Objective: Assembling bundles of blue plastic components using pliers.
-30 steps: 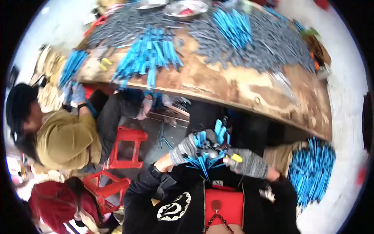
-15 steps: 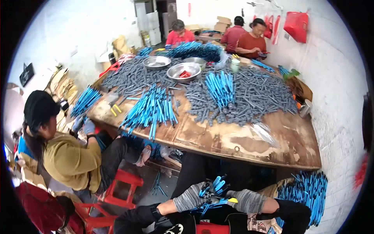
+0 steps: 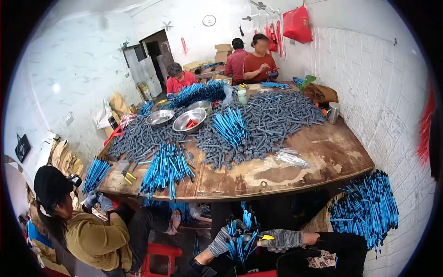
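Blue sticks (image 3: 241, 248), uncountable, are bunching against your left hand (image 3: 220, 241), can't tell if fingers are closing; your right hand (image 3: 278, 240) is gripping one yellow-handled tool (image 3: 266, 237). Three metal bowls (image 3: 159, 117) are sitting ahead; one printed patch (image 3: 322, 260) is showing, unreadable.

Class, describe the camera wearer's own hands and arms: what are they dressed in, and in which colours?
The left hand and right hand wear gloves, mottled grey and knit-like. The sleeves are black and end short of the gloves, leaving some forearm bare. A dark band circles the left wrist.
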Action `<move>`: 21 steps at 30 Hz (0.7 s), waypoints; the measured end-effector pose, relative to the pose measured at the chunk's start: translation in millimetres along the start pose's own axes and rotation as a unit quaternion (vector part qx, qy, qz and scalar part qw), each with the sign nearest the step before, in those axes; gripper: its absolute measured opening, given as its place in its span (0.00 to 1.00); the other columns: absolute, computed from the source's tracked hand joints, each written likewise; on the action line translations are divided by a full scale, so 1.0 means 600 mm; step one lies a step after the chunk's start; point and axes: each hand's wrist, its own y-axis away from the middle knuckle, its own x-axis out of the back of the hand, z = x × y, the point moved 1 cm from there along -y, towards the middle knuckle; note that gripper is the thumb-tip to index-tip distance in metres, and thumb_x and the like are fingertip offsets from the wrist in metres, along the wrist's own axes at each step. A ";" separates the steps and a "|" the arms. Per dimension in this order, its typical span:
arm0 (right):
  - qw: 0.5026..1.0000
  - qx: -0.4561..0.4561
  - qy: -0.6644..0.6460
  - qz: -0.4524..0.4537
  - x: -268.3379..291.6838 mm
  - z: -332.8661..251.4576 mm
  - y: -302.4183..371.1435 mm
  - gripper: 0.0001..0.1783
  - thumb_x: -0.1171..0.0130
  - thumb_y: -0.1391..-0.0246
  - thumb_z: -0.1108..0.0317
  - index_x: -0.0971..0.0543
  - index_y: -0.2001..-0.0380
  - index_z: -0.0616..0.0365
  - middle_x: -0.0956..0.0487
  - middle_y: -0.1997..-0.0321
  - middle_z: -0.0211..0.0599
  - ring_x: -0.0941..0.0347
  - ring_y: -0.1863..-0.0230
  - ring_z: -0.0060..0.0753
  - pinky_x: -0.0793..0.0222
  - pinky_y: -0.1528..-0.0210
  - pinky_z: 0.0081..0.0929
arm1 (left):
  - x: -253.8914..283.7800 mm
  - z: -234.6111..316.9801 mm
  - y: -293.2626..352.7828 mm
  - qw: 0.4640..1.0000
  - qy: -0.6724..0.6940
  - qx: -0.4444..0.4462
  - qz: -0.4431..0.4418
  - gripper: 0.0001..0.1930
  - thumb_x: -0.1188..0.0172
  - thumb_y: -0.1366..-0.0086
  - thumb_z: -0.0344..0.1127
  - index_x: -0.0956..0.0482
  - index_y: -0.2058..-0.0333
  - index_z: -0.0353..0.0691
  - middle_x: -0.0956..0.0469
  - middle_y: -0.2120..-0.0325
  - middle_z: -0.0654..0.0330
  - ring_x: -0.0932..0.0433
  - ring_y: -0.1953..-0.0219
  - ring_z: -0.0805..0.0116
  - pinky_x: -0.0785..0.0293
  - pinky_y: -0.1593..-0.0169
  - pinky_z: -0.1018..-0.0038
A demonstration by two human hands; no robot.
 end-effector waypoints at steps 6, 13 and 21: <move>0.999 -0.010 -0.030 -0.019 -0.012 0.017 -0.008 0.17 0.46 0.42 0.50 0.30 0.62 0.53 0.33 0.84 0.25 0.40 0.88 0.15 0.44 0.88 0.15 | -0.008 0.025 0.023 1.000 0.012 -0.027 0.003 0.16 0.34 0.46 0.34 0.26 0.60 0.36 0.24 0.66 0.64 0.28 0.63 0.76 0.30 0.59 0.78; 0.994 0.040 -0.079 -0.061 0.000 0.032 -0.017 0.22 0.52 0.39 0.51 0.32 0.50 0.57 0.28 0.75 0.38 0.36 0.84 0.31 0.37 0.82 0.29 | 0.000 -0.012 0.018 0.991 0.058 -0.111 0.048 0.14 0.35 0.44 0.30 0.26 0.60 0.38 0.23 0.66 0.64 0.27 0.62 0.77 0.27 0.58 0.77; 0.964 0.139 -0.171 -0.149 0.097 0.035 -0.043 0.24 0.52 0.38 0.54 0.36 0.44 0.55 0.28 0.68 0.43 0.32 0.80 0.35 0.35 0.79 0.32 | 0.064 0.007 0.054 0.974 0.139 -0.171 0.055 0.13 0.39 0.42 0.29 0.27 0.59 0.36 0.24 0.64 0.63 0.27 0.62 0.76 0.28 0.57 0.76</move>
